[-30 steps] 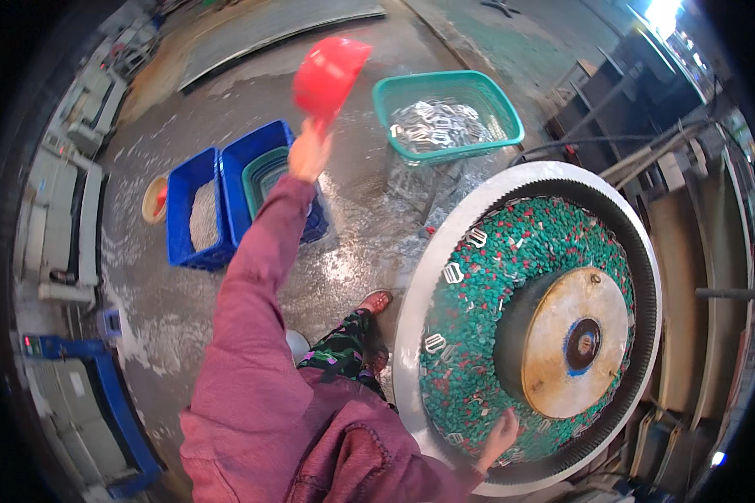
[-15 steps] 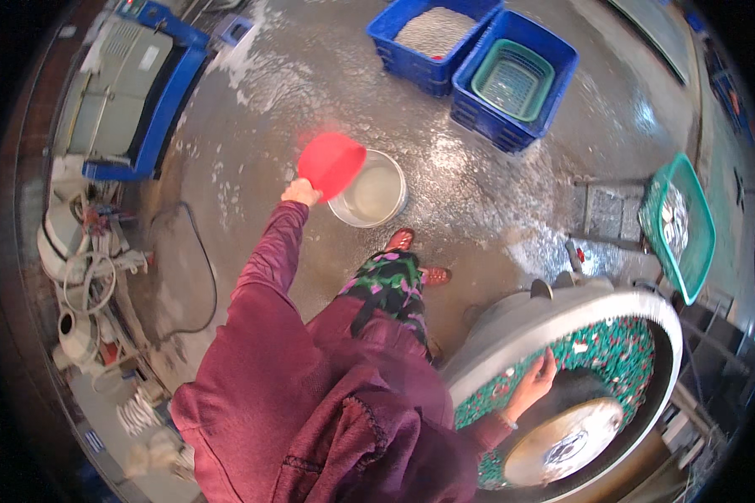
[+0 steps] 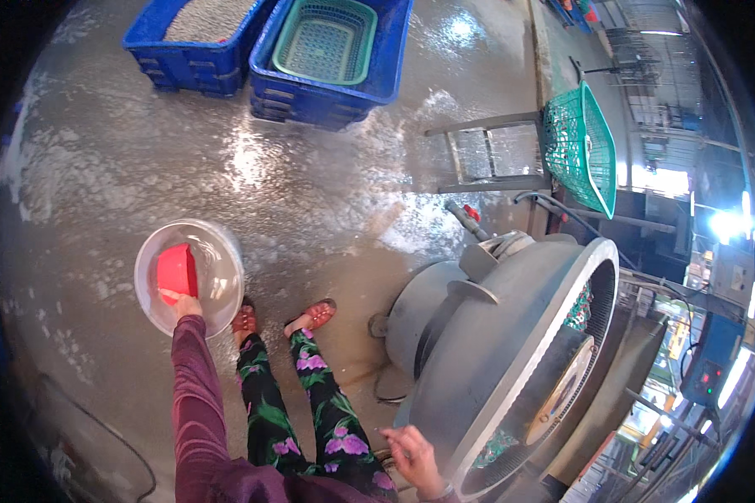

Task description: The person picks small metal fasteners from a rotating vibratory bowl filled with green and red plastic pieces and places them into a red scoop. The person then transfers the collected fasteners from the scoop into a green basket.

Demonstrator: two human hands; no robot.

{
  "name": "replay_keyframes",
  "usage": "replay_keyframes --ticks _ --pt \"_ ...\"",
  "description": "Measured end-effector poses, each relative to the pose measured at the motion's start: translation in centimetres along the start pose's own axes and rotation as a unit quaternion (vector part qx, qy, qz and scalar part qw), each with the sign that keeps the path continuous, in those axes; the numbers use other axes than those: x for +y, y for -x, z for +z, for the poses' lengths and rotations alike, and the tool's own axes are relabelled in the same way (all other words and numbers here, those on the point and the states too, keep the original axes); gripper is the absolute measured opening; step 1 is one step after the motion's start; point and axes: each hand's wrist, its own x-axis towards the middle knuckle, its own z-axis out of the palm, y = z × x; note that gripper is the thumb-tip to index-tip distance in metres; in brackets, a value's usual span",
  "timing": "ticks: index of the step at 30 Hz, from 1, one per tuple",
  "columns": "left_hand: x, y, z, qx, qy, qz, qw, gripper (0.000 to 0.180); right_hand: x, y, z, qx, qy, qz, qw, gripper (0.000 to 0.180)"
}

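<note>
My left hand (image 3: 182,305) is closed on the edge of a red plastic bowl (image 3: 176,270), held tilted inside a white bucket (image 3: 231,251) on the wet floor. Pale liquid shows in the bucket; how deep the bowl dips into it I cannot tell. My right hand (image 3: 413,459) is beside the near outer wall of a big round grey machine tub (image 3: 486,360), its fingers loosely bent and nothing seen in them. Small green and red pieces (image 3: 579,310) lie inside the tub, around its central hub (image 3: 559,390).
Two blue crates stand far off: one with pale granules (image 3: 205,18), the other (image 3: 310,107) with a green basket (image 3: 325,42) inside. A green basket (image 3: 583,151) rests by a metal stand (image 3: 491,184) at the right. A dark hose (image 3: 101,423) lies lower left.
My left hand has lowered the red bowl from beside the bucket into it. My right hand has moved from over the tub to outside its rim. The view has swung right.
</note>
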Motion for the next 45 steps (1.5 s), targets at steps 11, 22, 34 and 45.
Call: replay_keyframes --ticks 11,22,34,45 --pt "-4.9 5.0 -3.4 -0.221 0.57 -0.069 0.788 0.022 0.6 3.7 -1.1 0.059 -0.02 0.06 0.996 0.028" --pt "15.1 28.0 -28.1 -0.394 0.409 0.189 0.801 0.023 -2.1 10.0 -7.5 0.147 -0.108 -0.051 0.982 0.03" --pt "40.0 68.2 -23.1 -0.714 0.128 0.348 0.594 0.015 13.2 19.7 -11.8 0.379 -0.051 0.327 0.864 0.045" --pt "39.5 91.2 0.5 -0.838 -0.11 0.248 0.473 0.015 16.7 22.7 -11.0 0.405 -0.217 0.425 0.78 0.045"
